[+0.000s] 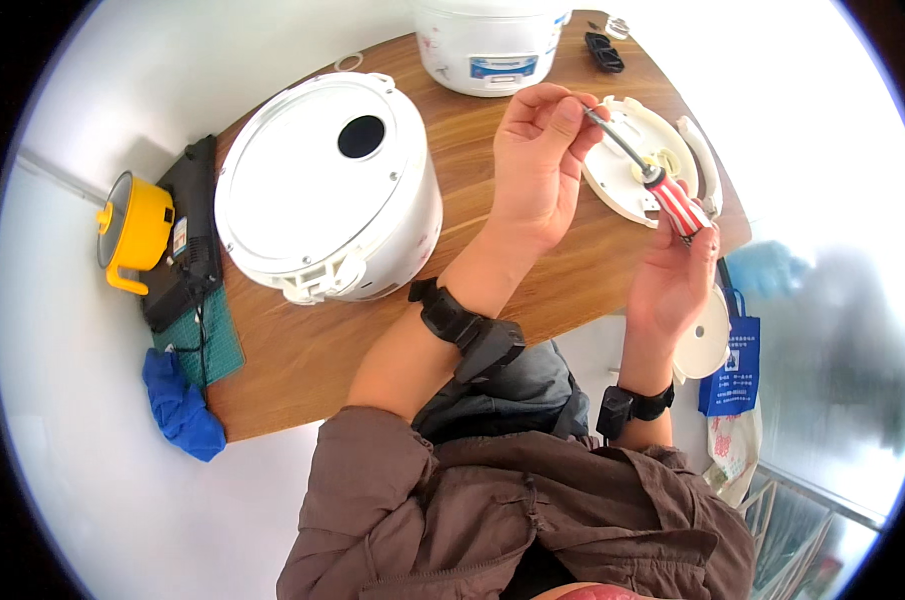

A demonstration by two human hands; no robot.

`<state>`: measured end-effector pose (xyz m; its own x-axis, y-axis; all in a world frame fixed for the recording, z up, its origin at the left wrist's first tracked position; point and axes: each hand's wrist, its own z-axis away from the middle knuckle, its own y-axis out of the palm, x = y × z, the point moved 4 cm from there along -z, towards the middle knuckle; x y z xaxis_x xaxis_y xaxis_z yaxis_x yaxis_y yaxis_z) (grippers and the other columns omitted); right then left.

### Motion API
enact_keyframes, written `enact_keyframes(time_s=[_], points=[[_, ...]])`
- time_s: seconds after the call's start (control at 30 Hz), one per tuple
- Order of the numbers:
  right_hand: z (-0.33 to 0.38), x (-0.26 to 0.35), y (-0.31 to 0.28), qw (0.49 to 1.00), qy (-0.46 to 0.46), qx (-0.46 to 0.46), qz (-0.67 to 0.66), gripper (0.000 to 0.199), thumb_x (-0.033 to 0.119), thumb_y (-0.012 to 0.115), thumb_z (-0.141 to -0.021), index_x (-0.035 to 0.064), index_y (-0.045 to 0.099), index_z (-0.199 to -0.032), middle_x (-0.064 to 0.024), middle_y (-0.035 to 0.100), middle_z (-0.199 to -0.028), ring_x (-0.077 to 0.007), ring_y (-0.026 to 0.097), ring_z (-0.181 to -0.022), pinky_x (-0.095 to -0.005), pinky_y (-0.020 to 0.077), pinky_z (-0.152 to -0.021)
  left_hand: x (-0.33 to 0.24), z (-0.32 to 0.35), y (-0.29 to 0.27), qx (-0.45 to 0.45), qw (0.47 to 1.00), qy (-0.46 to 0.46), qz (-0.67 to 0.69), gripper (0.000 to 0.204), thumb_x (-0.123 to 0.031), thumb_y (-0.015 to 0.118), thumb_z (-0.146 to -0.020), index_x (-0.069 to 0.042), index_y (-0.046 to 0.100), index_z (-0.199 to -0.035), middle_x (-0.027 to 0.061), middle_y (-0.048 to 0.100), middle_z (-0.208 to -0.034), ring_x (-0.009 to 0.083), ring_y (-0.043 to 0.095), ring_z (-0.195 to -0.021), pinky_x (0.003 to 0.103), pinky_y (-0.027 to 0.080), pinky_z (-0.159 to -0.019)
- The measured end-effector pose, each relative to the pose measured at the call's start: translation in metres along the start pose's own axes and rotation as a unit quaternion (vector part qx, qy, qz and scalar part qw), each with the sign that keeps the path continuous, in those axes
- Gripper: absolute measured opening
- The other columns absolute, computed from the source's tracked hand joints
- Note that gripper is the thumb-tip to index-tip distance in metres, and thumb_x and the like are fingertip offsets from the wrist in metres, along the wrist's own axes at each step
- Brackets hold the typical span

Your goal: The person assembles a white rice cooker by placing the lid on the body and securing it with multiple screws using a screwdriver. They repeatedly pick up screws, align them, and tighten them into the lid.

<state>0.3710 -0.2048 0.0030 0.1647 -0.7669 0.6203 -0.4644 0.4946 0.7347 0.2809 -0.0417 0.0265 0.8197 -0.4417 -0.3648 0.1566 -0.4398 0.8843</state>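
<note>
My right hand [673, 275] grips the red-and-white striped handle of a screwdriver [676, 203]. Its metal shaft slants up to the left, and my left hand [538, 160] pinches the shaft near its tip between thumb and fingers. Both hands hover above the wooden table [303, 350], just left of a round white plastic base plate [628, 165] with a yellowish centre. An upturned white rice cooker body [323, 190] with a dark round hole in its bottom stands to the left of my left forearm.
A second white cooker [488, 45] stands at the table's far edge beside a small black part [605, 52]. A yellow pot [133, 230], black tool case [188, 240], green mat and blue cloth [183, 410] sit left. A round white disc [708, 340] and blue bag [738, 365] are right.
</note>
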Motion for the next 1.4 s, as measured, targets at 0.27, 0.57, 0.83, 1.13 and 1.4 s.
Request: enact_keyframes(time_s=[0.27,0.57,0.83,1.13,1.4], points=[[0.002,0.004,0.006,0.999,-0.043,0.004,0.009,0.019,0.017,0.056,-0.108,0.0041,0.057,-0.122,-0.0197,0.063,-0.131,-0.0436,0.053,-0.137,-0.0491,0.0507,-0.113,-0.017,0.002,0.008,-0.005,0.988,0.089,-0.129,0.014,-0.001,0.068,-0.098,-0.004,0.063,-0.11,0.0122,0.073,-0.104,0.0239,0.072,-0.098,0.033,0.061,-0.085],[-0.045,0.045,0.05,0.982,-0.056,0.181,0.003,0.033,0.022,0.05,-0.11,-0.0015,0.054,-0.133,-0.0239,0.059,-0.137,-0.043,0.051,-0.138,-0.0483,0.0495,-0.114,-0.108,0.043,0.07,0.082,0.728,0.268,-0.625,0.02,0.009,0.074,-0.088,-0.001,0.068,-0.105,0.0095,0.075,-0.102,0.0193,0.073,-0.092,0.028,0.059,-0.081],[-0.061,0.046,0.189,0.887,-0.218,0.368,0.171,0.032,0.02,0.057,-0.106,0.003,0.055,-0.133,-0.0185,0.066,-0.12,-0.0335,0.065,-0.113,-0.0456,0.0553,-0.098,-0.211,0.041,0.116,0.051,0.45,0.285,-0.845,0.016,0.002,0.075,-0.087,-0.002,0.07,-0.102,0.0065,0.077,-0.095,0.0165,0.074,-0.09,0.029,0.058,-0.082],[-0.036,0.042,0.309,0.769,-0.229,0.472,0.366,0.035,0.01,0.074,-0.091,-0.0005,0.056,-0.119,-0.0151,0.068,-0.094,-0.025,0.069,-0.085,-0.0388,0.0546,-0.076,-0.217,-0.031,0.053,0.104,0.563,0.029,-0.819,0.012,0.001,0.072,-0.089,-0.002,0.069,-0.1,0.0091,0.076,-0.093,0.0185,0.074,-0.089,0.031,0.058,-0.085],[-0.05,-0.001,0.322,0.745,-0.204,0.5,0.393,0.034,0.012,0.075,-0.088,0.0003,0.058,-0.115,-0.0219,0.069,-0.088,-0.0378,0.068,-0.08,-0.0443,0.052,-0.073,-0.216,-0.042,0.034,0.109,0.529,-0.009,-0.842,0.006,-0.001,0.072,-0.089,-0.002,0.071,-0.095,0.0097,0.076,-0.091,0.0191,0.073,-0.089,0.034,0.056,-0.087]])
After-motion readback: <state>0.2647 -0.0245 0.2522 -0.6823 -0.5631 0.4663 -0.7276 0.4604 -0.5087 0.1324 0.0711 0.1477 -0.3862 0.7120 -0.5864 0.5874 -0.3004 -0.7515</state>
